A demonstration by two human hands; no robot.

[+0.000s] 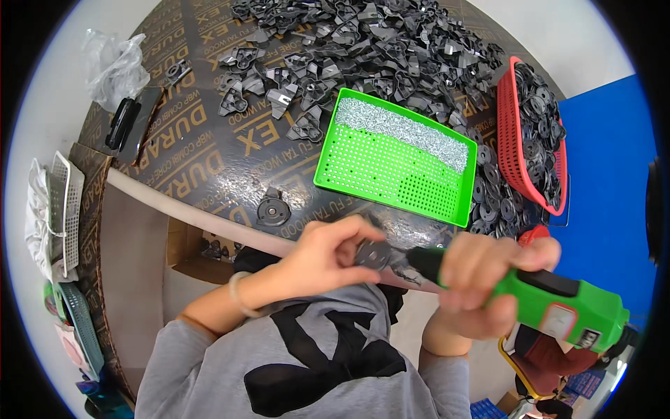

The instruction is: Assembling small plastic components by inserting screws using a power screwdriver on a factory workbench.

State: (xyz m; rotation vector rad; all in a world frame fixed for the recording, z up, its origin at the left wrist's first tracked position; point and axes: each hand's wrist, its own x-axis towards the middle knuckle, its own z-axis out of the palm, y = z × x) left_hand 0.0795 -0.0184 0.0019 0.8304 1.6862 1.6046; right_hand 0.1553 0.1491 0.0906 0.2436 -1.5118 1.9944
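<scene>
My left hand [317, 257] is closed on a round black plastic part [373, 255], pinched between thumb and fingers near the table's front edge. In my right hand [478, 276] is a green and black electric screwdriver [558, 307], its fingers wrapped round the body. The driver's black nose points left at the round part; motion blur hides whether its bit touches. Left of my hands, another round black part [273, 209] with a tab lies on the table. Beyond them sits a green perforated tray [387, 200] with small silvery screws [401, 129] heaped along its far side.
A large pile of black plastic pieces [363, 42] covers the table's far side. At right stands a red basket [511, 140] of round black parts, with loose discs [492, 192] beside it. A plastic bag [115, 66] lies far left; a cardboard box [183, 255] sits below the edge.
</scene>
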